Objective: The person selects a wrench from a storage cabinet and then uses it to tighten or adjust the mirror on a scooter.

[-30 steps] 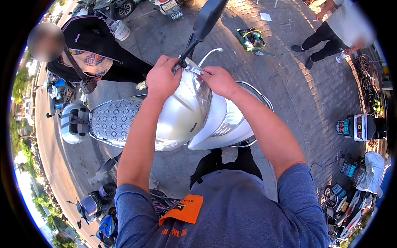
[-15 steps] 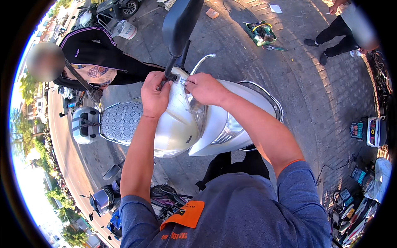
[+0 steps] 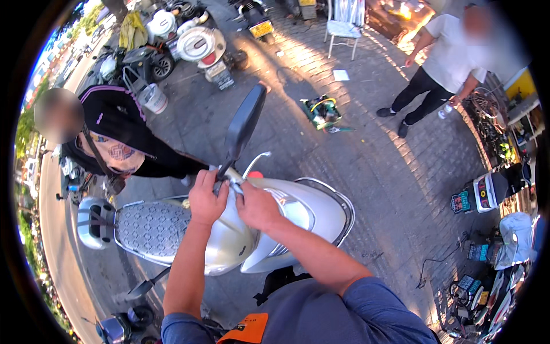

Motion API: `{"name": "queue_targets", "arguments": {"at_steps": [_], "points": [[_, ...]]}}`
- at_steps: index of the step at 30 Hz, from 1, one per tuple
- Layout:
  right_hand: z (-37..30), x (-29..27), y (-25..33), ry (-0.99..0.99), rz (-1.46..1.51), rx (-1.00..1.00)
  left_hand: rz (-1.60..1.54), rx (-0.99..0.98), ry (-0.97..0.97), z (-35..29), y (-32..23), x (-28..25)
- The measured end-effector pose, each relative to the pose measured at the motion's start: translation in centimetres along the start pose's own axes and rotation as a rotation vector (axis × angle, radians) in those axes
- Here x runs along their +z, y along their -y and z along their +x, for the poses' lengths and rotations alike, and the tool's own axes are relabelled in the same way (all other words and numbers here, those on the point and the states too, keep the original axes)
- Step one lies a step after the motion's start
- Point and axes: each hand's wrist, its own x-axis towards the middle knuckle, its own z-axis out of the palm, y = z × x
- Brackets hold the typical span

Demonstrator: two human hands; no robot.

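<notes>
A pearl-white scooter (image 3: 226,246) stands in front of me, its patterned grey seat (image 3: 153,221) to the left. Both hands work close together at its handlebar, under the black rear-view mirror (image 3: 246,123). My left hand (image 3: 206,198) is closed, fingers curled at the foot of the mirror's stem. Just beside it my right hand (image 3: 258,205) is closed too, thumb and fingers pinching at the handlebar near the base of the silver brake lever (image 3: 255,165). What lies between its fingertips is hidden.
A person in black (image 3: 114,109) stands by the scooter at left; another in a white shirt (image 3: 452,51) stands far right. A green tool tray (image 3: 321,113) lies on the paving, near a white bucket (image 3: 153,98). Batteries and parts (image 3: 484,192) line the right side.
My view has tilted up and shows more of the far ground. Both hands stay at the handlebar by the mirror's foot; the right hand now sits closer to the left.
</notes>
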Motion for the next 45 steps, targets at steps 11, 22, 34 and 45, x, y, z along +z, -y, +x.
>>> {"name": "queue_targets", "arguments": {"at_steps": [11,22,34,45], "points": [[-0.2,1.3,-0.4,-0.121,-0.478,-0.263,-0.077,-0.027,-0.024,1.4,-0.2,0.9],[0.7,0.4,-2.4,-0.035,-0.542,-0.412,-0.012,-0.011,-0.049,1.3,-0.3,1.6],[2.6,0.2,-3.0,0.004,-0.537,-0.472,0.039,-0.05,-0.089,2.4,0.1,1.5],[3.5,0.8,-2.6,0.024,-0.592,-0.561,0.044,-0.13,-0.085,1.5,0.9,0.6]]}}
